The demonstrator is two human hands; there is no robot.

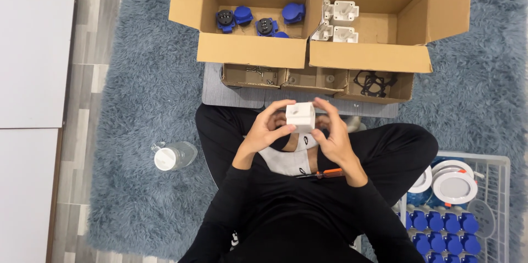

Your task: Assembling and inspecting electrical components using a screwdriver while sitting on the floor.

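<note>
Holding a small white box housing [300,116] in front of us, we sit cross-legged on a grey shaggy rug [140,103]. Our left hand [265,127] closes its grip on the left side of the housing, thumb on the front and fingers curled over the top edge. Our right hand [333,134] closes on the right side, fingers raised near the top corner. So both grips are shut on the same piece, w/ the housing between them, above our lap and just in front of a grey board [231,95]. On that board stand three low cardboard trays [316,79]: the left one has small screws, the right one has black gaskets, the middle one we cannot read well. Behind them are two big open cartons; the left carton [250,48] holds blue socket parts [258,21], the right carton [374,54] holds more white housings [338,21]. An orange-handled screwdriver [324,174] lies on our lap, under the right wrist. At our left a clear plastic bottle [175,156] lies on the rug. At our right a white wire basket [498,186] has blue caps and round white parts in it. White panels [33,48] are at the far left.
</note>
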